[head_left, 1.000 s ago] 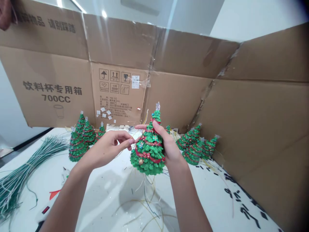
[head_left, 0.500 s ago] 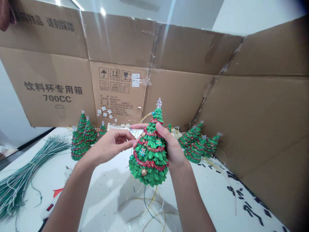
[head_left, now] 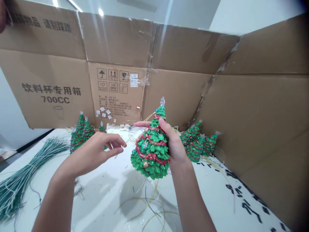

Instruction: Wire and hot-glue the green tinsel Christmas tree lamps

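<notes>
A green Christmas tree figurine (head_left: 152, 151) with red garlands, gold balls and a clear tip is held upright above the table by my right hand (head_left: 175, 145). The palm lies along its right side, the thumb is on the front, and the other fingers go behind it. From near the tree's top a thin yellow wire (head_left: 130, 138) runs down to the left. My left hand (head_left: 103, 146) pinches that wire between thumb and fingertips, away from the tree. Below the tree, more yellow, white and dark green wires (head_left: 154, 206) hang or lie loosely.
Several similar trees (head_left: 79, 132) stand at the back left, and more trees (head_left: 195, 141) at the back right. A bundle of green wires (head_left: 29, 170) lies left. Black scraps (head_left: 246, 206) line the right edge. Cardboard walls (head_left: 178, 96) enclose the back and right.
My left hand has moved left, away from the tree, drawing the yellow wire out with it. The tree has shifted slightly right, still in my right hand.
</notes>
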{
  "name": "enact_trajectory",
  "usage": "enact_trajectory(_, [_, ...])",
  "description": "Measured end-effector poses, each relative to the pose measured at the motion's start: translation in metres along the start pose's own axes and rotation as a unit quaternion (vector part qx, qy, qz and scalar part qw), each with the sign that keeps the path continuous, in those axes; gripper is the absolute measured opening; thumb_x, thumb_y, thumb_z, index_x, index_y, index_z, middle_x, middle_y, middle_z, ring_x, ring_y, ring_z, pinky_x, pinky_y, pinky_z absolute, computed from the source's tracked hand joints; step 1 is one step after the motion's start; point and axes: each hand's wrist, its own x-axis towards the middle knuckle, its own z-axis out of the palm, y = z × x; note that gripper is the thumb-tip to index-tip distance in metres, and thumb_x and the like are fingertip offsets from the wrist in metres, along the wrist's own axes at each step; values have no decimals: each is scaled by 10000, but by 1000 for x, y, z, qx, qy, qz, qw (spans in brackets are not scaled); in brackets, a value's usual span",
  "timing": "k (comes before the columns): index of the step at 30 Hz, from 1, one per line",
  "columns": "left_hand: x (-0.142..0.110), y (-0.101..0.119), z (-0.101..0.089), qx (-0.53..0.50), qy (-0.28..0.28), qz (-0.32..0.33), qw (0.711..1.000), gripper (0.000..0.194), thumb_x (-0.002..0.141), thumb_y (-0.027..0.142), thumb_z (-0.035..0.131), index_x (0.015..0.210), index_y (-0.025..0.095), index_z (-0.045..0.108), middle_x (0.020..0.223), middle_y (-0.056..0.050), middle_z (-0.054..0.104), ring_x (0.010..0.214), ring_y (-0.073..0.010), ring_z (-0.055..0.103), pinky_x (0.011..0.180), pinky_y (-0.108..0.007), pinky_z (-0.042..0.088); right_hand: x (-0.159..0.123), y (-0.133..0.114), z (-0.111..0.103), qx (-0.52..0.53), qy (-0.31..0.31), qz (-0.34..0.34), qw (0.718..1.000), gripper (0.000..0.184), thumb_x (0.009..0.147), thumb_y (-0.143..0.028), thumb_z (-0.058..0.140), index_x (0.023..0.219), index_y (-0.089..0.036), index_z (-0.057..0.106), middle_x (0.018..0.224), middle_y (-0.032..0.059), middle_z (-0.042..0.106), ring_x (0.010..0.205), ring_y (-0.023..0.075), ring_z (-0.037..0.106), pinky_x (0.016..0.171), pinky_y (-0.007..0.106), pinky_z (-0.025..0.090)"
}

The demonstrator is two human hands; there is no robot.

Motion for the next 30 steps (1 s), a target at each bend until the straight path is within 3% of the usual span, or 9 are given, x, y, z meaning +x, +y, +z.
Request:
enact_trajectory(3, [-4, 1, -3, 5, 23, -2, 1000, 216, 1005, 479, 704, 989, 299, 821, 928, -11, 825, 819, -177, 758, 750, -253, 585, 0, 0, -1, -5, 3, 0, 1000, 636, 907, -753, 672, 1209, -215, 828, 859, 108, 828, 719, 246, 746, 708, 406, 597])
enact_trajectory(6, [-2, 3, -3, -71, 116, -24, 990, 244, 936, 503, 799, 950, 261, 827, 901, -41, 833, 789, -191, 778, 721, -255, 615, 2, 1, 0, -5, 13, -12, 1000, 620, 910, -743, 676, 1202, -218, 830, 844, 104, 826, 709, 246, 745, 705, 404, 599])
enact_trajectory(10, [3, 21, 3, -245, 248, -35, 937, 290, 783, 456, 963, 923, 235, 837, 886, -55, 832, 758, -188, 789, 676, -230, 645, 5, 5, 3, -4, 11, -28, 1000, 591, 932, -715, 670, 1168, -200, 835, 833, 100, 823, 708, 228, 750, 710, 370, 611])
enact_trajectory(13, [5, 41, 12, -312, 250, 7, 917, 234, 766, 377, 987, 876, 231, 841, 886, -49, 823, 776, -185, 794, 696, -229, 668, 8, 8, 6, -4, 6, -27, 1000, 556, 945, -705, 661, 1121, -209, 840, 839, 95, 821, 725, 226, 747, 722, 367, 615])
enact_trajectory(17, [4, 58, 27, -339, 220, 39, 914, 158, 809, 336, 957, 850, 234, 845, 896, -52, 828, 842, -224, 815, 761, -298, 708, 10, 12, 7, 4, 13, -26, 1000, 496, 939, -696, 678, 1044, -240, 843, 861, 65, 816, 770, 232, 748, 773, 387, 610])
enact_trajectory(21, [2, 63, 36, -283, 246, 67, 925, 109, 853, 331, 930, 886, 270, 846, 918, -25, 834, 909, -225, 811, 833, -324, 702, 12, 15, 5, 16, 20, -34, 999, 434, 957, -648, 691, 1011, -248, 851, 983, 54, 834, 829, 217, 752, 853, 381, 594])
enact_trajectory(25, [2, 67, 41, -241, 251, 99, 932, 65, 891, 307, 900, 889, 288, 838, 928, -3, 840, 994, -232, 810, 962, -353, 670, 13, 17, 4, 31, 10, -35, 999, 438, 1004, -620, 640, 1002, -238, 855, 946, 46, 825, 839, 215, 756, 863, 370, 589])
enact_trajectory(28, [3, 69, 45, -221, 265, 107, 933, 58, 914, 306, 874, 879, 285, 832, 936, -12, 845, 1102, -267, 804, 974, -370, 669, 13, 18, 4, 35, 8, -37, 999, 439, 1005, -618, 638, 1001, -236, 853, 943, 47, 823, 844, 224, 755, 857, 375, 589])
enact_trajectory(30, [3, 70, 47, -195, 276, 109, 935, 55, 921, 307, 865, 882, 285, 835, 927, -13, 848, 1060, -265, 813, 952, -371, 674, 13, 18, 5, 36, 9, -36, 999, 433, 999, -623, 645, 1002, -244, 853, 943, 47, 822, 840, 229, 751, 855, 383, 588])
